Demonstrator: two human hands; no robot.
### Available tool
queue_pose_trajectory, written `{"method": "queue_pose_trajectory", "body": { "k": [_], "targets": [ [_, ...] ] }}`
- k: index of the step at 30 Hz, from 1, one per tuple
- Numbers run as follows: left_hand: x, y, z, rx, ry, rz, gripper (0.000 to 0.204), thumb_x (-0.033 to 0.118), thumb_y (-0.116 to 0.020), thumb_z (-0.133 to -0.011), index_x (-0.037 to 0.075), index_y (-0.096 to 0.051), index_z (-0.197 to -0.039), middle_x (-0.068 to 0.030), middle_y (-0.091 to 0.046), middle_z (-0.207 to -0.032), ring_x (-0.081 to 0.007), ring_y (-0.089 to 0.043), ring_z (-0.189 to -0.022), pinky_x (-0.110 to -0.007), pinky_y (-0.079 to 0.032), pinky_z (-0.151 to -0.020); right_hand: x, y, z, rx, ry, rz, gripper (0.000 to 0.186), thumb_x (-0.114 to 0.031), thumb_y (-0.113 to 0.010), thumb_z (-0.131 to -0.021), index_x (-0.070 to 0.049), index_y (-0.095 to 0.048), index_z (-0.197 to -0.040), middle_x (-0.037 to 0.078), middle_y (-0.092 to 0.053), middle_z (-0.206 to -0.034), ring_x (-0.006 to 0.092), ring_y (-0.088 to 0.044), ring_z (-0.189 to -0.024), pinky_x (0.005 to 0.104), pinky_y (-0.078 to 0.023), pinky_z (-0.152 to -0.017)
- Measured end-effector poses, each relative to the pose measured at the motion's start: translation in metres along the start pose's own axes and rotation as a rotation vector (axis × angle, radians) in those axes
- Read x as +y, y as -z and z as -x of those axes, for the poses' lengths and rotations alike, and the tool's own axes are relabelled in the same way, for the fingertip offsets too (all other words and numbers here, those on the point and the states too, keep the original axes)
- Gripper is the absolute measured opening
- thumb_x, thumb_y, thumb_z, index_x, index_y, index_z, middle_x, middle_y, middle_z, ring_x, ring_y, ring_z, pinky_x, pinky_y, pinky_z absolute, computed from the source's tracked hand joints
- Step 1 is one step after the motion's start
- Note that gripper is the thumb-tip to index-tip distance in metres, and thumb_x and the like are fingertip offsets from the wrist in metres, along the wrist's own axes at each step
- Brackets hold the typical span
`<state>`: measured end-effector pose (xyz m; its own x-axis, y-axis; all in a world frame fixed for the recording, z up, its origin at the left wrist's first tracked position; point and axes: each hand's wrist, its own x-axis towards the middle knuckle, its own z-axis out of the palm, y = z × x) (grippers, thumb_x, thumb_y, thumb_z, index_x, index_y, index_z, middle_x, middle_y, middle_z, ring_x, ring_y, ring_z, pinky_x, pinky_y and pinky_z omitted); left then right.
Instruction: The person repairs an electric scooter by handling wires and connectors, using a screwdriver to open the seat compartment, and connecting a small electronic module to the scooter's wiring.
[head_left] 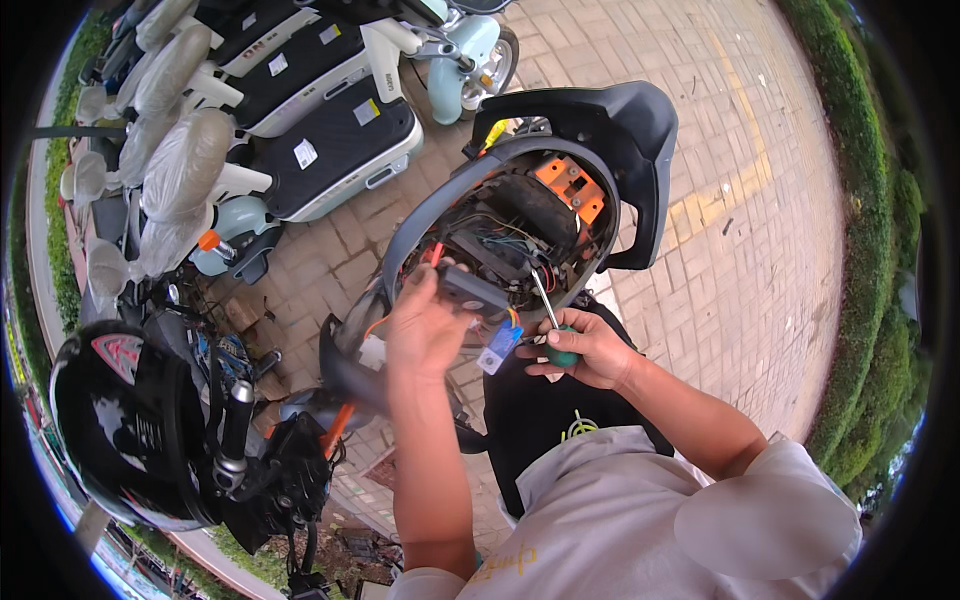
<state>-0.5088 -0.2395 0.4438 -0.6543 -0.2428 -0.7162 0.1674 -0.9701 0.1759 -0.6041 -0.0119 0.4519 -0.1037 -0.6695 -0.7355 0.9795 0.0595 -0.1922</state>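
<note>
An opened black scooter body exposes tangled wires, an orange bracket and dark parts inside. My left hand is closed on a dark rectangular module at the compartment's lower left edge, beside a red part. My right hand, at the lower right, grips a screwdriver by its green handle, its metal shaft angled up toward the wiring. A small blue component hangs on colored wires between my hands, below the module.
Scooters with wrapped seats and black boxes stand at upper left. A black helmet rests by handlebar parts at lower left. Brick paving surrounds the scooter; a hedge runs along the right.
</note>
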Motion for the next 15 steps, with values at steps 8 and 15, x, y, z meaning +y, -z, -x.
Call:
{"method": "queue_pose_trajectory", "body": {
  "k": [8,15],
  "targets": [
    [0.025,0.004,0.045,0.170,-0.085,-0.026,0.021,0.020,-0.059,-0.096,0.006,-0.062,-0.112,-0.0079,-0.064,-0.112,-0.0224,-0.058,-0.107,-0.046,-0.041,-0.093,-0.067,0.004,0.024,0.497,0.277,0.944,0.024,-0.017,-0.068,-0.091,0.002,-0.062,-0.103,0.004,-0.061,-0.088,0.0106,-0.058,-0.079,0.0287,-0.048,-0.072],
    [-0.011,0.013,0.032,0.213,-0.062,0.040,0.025,0.018,-0.062,-0.094,0.009,-0.060,-0.118,-0.0082,-0.065,-0.119,-0.0223,-0.056,-0.118,-0.054,-0.035,-0.106,-0.152,0.007,0.009,0.567,0.877,1.692,0.049,-0.006,-0.068,-0.081,0.001,-0.052,-0.127,0.020,-0.051,-0.121,0.0391,-0.055,-0.107,0.0416,-0.049,-0.090]
  ]
}}
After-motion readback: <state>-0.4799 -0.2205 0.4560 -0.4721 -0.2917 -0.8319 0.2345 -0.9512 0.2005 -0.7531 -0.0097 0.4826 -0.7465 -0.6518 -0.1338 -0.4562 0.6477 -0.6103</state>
